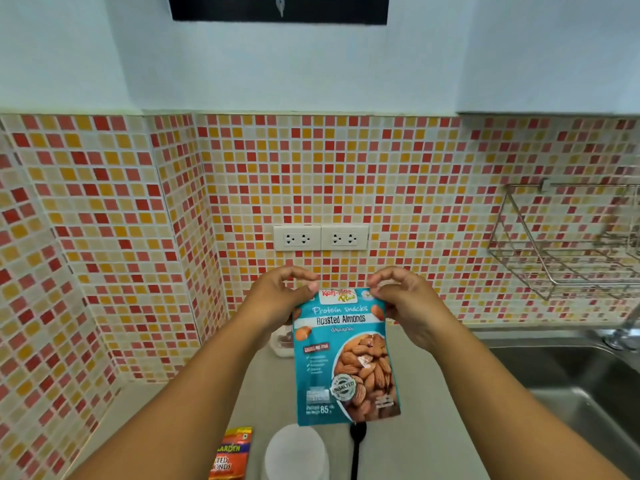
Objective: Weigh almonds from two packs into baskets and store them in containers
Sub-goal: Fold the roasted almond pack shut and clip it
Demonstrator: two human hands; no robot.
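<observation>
Two hands pinch one teal almond pack by its top corners.
Left hand (277, 299) and right hand (408, 303) each form a closed grip on the teal almond pack (346, 358), upright above the worktop (433, 393); a red almond pack (230, 453) lies near left, a white container (296, 452) beside it.

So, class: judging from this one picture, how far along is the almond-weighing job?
Early on. Done: nothing weighed that can be seen; no scale or basket is in view. In hand: the left hand and right hand pinch the top corners of the teal almond pack, held upright above the counter, apparently about to open it. Left: the orange-red pack lies untouched, and the white container waits below.
</observation>
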